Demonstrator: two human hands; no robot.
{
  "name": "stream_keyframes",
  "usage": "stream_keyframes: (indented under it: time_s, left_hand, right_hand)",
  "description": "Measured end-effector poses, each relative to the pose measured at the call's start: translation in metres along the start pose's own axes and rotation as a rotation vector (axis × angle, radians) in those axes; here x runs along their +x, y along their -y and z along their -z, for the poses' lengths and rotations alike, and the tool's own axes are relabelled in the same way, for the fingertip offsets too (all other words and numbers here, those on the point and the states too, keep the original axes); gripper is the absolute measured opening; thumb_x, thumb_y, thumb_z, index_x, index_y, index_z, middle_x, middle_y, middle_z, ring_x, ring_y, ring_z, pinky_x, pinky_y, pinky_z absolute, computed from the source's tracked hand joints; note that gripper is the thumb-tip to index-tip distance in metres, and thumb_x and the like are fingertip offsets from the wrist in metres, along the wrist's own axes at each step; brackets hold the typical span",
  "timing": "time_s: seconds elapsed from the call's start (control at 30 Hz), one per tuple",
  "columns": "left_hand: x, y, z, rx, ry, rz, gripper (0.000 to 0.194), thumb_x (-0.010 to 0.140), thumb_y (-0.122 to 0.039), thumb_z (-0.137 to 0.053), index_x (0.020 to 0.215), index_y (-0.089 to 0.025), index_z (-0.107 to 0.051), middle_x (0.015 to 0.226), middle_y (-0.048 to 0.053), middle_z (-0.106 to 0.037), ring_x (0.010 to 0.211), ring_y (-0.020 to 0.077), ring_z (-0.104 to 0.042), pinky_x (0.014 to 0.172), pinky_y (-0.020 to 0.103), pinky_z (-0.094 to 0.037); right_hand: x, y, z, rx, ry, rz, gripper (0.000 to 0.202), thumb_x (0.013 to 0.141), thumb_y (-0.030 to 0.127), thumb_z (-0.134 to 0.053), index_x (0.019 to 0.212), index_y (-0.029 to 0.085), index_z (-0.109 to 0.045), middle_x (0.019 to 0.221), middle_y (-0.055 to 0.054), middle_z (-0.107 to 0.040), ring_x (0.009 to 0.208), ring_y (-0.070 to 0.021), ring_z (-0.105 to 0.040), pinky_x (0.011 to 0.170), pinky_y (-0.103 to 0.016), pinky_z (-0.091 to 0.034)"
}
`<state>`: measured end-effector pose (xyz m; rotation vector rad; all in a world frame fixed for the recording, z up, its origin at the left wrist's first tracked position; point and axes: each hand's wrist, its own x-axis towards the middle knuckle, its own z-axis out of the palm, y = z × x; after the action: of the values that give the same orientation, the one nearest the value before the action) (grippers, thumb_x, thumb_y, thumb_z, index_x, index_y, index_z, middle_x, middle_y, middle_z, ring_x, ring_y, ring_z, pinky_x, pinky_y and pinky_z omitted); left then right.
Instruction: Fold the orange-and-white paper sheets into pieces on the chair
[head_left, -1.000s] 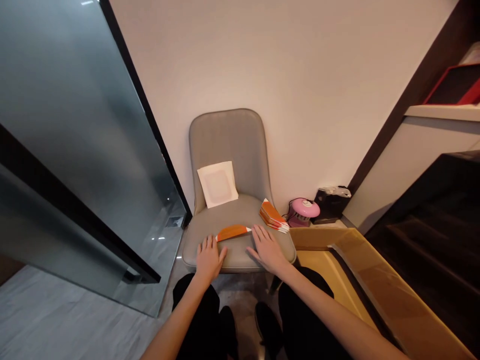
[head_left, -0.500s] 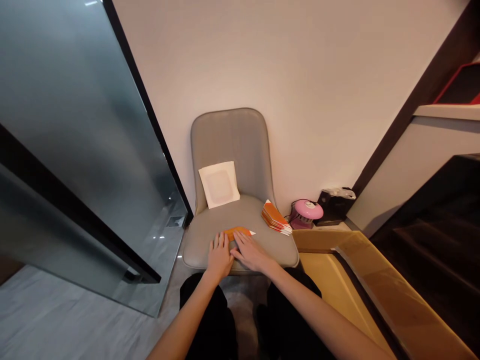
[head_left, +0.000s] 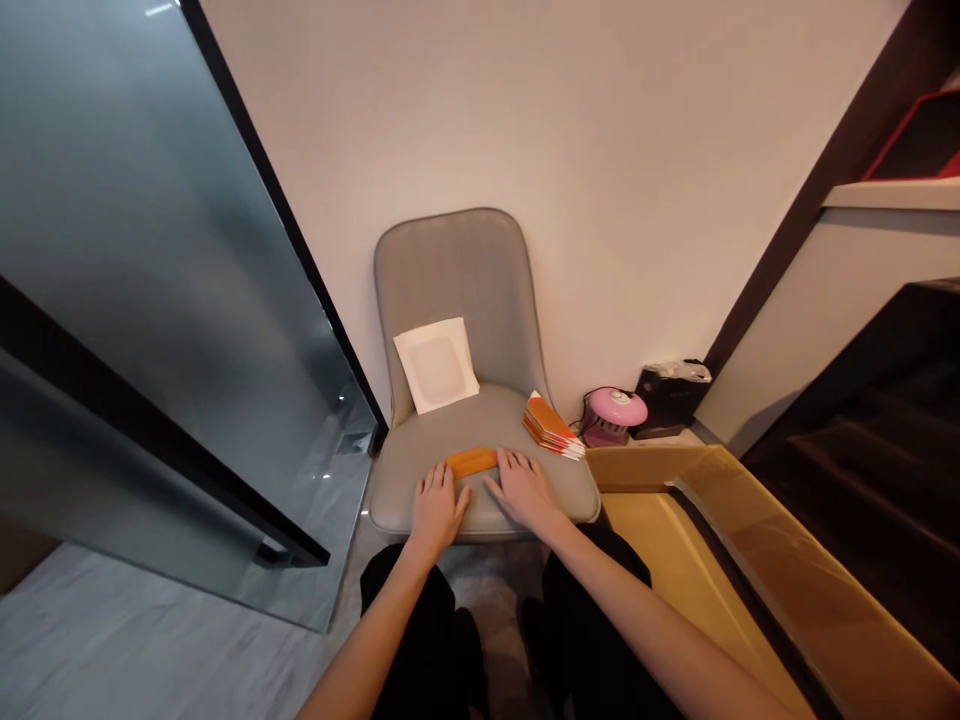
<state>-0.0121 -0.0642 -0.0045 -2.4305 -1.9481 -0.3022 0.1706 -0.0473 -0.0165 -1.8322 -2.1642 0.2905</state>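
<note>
A flat orange folded paper piece point(head_left: 472, 462) lies on the seat of a grey chair point(head_left: 405, 500). My left hand point(head_left: 437, 508) rests flat at its left end, fingers stretched out. Over its right end lie the fingertips of my right hand point(head_left: 523, 488), also flat and open, hiding the tip. To the right on the seat sits a fanned stack of orange folded papers point(head_left: 551, 427) with white ends. Against the backrest leans a whitish square packet or sheet point(head_left: 437, 365) with a greyish rounded square on it.
An open cardboard box point(head_left: 645, 470) stands right of the chair. Behind it are a pink domed device point(head_left: 615, 405) with a cord and a black box point(head_left: 670, 400). A frosted glass door point(head_left: 187, 250) with a black bar is at left. Marble-look floor point(head_left: 150, 630) shows below.
My right hand has slid right along the orange folded paper to its right end, uncovering its middle. My hands are now apart. The left hand has barely moved.
</note>
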Motion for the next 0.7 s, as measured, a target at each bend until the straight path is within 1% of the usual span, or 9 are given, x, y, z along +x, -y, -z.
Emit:
stream_keyframes:
  time_s: [0.07,0.13,0.23,0.33,0.43,0.53,0.6,0.7]
  left_hand:
    - [0.003,-0.001,0.005,-0.007,-0.034,0.059,0.042,0.1,-0.036,-0.044,0.13,-0.011,-0.059,0.132,0.019,-0.063,0.124,0.0327,-0.055,0.1,0.046,-0.044]
    - [0.006,-0.002,0.008,-0.029,-0.05,0.115,0.036,0.099,-0.034,-0.048,0.124,-0.012,-0.062,0.119,0.017,-0.067,0.114,0.032,-0.058,0.093,0.043,-0.046]
    - [0.012,-0.003,0.006,-0.105,-0.076,0.187,0.036,0.095,-0.03,-0.055,0.126,-0.013,-0.061,0.118,0.014,-0.066,0.113,0.0307,-0.057,0.091,0.04,-0.045]
    - [0.015,-0.004,0.001,-0.163,-0.08,0.241,0.042,0.091,-0.03,-0.06,0.13,-0.013,-0.059,0.122,0.015,-0.064,0.115,0.031,-0.056,0.092,0.039,-0.044]
    - [0.017,-0.004,-0.003,-0.193,-0.084,0.259,0.047,0.09,-0.033,-0.062,0.133,-0.014,-0.059,0.123,0.016,-0.063,0.116,0.0327,-0.055,0.091,0.041,-0.044]
    - [0.018,-0.001,-0.006,-0.249,-0.128,0.233,0.046,0.089,-0.03,-0.062,0.132,-0.014,-0.06,0.122,0.016,-0.065,0.116,0.0322,-0.056,0.093,0.042,-0.044]
    - [0.02,0.004,-0.008,-0.327,-0.166,0.208,0.041,0.088,-0.026,-0.062,0.127,-0.013,-0.062,0.118,0.015,-0.068,0.113,0.0298,-0.059,0.095,0.04,-0.044]
    - [0.022,0.009,-0.011,-0.491,-0.194,0.221,0.034,0.086,-0.023,-0.063,0.119,-0.015,-0.064,0.103,0.01,-0.074,0.1,0.0254,-0.066,0.091,0.037,-0.047]
  right_hand:
    - [0.002,-0.001,0.007,0.027,-0.022,-0.032,0.056,0.101,0.037,-0.043,0.148,0.006,-0.043,0.136,-0.022,-0.062,0.125,-0.0318,-0.053,0.101,-0.042,-0.036]
    - [0.005,-0.003,0.012,0.029,-0.026,-0.079,0.046,0.1,0.034,-0.045,0.138,0.009,-0.053,0.126,-0.02,-0.066,0.116,-0.0313,-0.056,0.092,-0.039,-0.039]
    - [0.007,-0.005,0.013,0.014,-0.023,-0.089,0.031,0.098,0.031,-0.05,0.119,0.014,-0.064,0.121,-0.017,-0.066,0.113,-0.0306,-0.056,0.087,-0.037,-0.038]
    - [0.008,-0.009,0.007,0.061,-0.011,-0.092,0.021,0.095,0.028,-0.055,0.107,0.017,-0.069,0.111,-0.013,-0.067,0.103,-0.0269,-0.058,0.082,-0.034,-0.038]
    - [0.01,-0.016,0.0,0.148,-0.035,-0.087,0.014,0.092,0.024,-0.056,0.092,0.018,-0.069,0.1,-0.01,-0.066,0.091,-0.0222,-0.058,0.078,-0.031,-0.038]
    - [0.011,-0.025,-0.007,0.257,-0.1,-0.018,0.01,0.088,0.021,-0.058,0.082,0.018,-0.065,0.095,-0.008,-0.065,0.087,-0.0202,-0.057,0.077,-0.029,-0.038]
    - [0.012,-0.031,-0.012,0.372,-0.122,-0.008,0.007,0.085,0.021,-0.056,0.081,0.019,-0.062,0.088,-0.006,-0.064,0.081,-0.0191,-0.057,0.075,-0.029,-0.039]
    - [0.014,-0.038,-0.017,0.616,-0.123,-0.063,0.004,0.081,0.024,-0.055,0.083,0.021,-0.057,0.078,-0.001,-0.063,0.073,-0.0187,-0.058,0.071,-0.029,-0.041]
